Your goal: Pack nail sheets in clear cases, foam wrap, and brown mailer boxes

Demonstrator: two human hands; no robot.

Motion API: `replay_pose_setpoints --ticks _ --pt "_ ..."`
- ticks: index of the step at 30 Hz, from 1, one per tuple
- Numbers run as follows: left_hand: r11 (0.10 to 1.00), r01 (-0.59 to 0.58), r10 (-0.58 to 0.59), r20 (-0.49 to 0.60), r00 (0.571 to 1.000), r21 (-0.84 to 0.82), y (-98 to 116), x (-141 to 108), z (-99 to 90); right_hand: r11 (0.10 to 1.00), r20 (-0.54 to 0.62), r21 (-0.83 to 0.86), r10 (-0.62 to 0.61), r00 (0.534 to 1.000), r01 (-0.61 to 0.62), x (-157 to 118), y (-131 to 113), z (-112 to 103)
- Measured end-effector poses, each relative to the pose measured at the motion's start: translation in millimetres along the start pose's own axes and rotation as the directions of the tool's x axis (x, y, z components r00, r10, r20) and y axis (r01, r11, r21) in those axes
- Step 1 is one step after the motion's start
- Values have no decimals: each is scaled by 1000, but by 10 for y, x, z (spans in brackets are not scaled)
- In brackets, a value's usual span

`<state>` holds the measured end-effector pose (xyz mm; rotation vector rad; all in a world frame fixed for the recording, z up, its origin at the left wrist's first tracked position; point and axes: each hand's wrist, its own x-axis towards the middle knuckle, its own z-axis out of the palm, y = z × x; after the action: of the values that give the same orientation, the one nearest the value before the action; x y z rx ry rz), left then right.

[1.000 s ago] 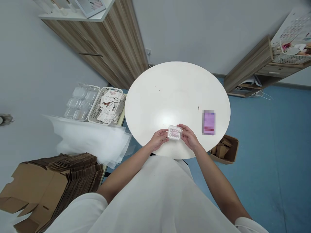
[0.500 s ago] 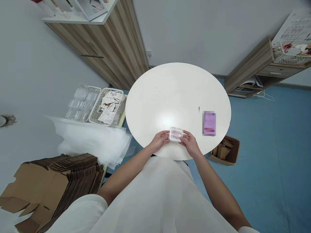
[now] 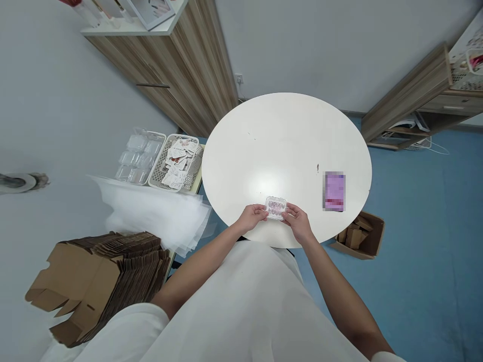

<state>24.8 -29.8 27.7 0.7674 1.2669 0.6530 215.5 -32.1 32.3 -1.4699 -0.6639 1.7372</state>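
Note:
A small clear plastic box [image 3: 275,207] with rows of small pinkish pieces inside is held between both hands, over the near edge of the white round table [image 3: 279,130]. My left hand [image 3: 251,217] grips its left side, thumb at the lower left corner. On the opposite side, my right hand [image 3: 298,221] has its thumb on the lower right corner and fingers along the right edge. What the pieces in the box are is too small to make out for sure.
Right of the hands lies a blurred purple item [image 3: 334,191]. To the left are a basket of printed cards [image 3: 176,166], clear plastic cases [image 3: 138,156], translucent sheets [image 3: 158,211] and stacked flat cardboard boxes [image 3: 94,281]. A cardboard carton [image 3: 372,241] stands on the floor at right.
My left fingers have closed in, the thumb now at the box's lower left corner. The box stays between both hands. The whole view has shifted slightly.

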Motion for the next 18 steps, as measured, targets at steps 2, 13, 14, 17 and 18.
replay_pose_setpoints --ticks 2,13,14,17,18 --pt "999 -5 5 -12 1000 33 -13 3 -42 1000 -12 -19 5 1000 -6 9 4 54" --pt "982 -181 189 -184 965 57 100 10 -599 997 -46 -67 -46 998 43 238 12 832" --pt "981 -188 195 -195 961 55 115 13 -691 995 -44 -85 -49 998 45 292 20 947" --pt "978 -202 206 -235 950 44 154 49 -995 986 -24 -150 -71 997 67 474 50 1321" --pt "978 -203 206 -258 944 39 166 72 -1103 981 -14 -178 -83 996 79 538 60 1451"
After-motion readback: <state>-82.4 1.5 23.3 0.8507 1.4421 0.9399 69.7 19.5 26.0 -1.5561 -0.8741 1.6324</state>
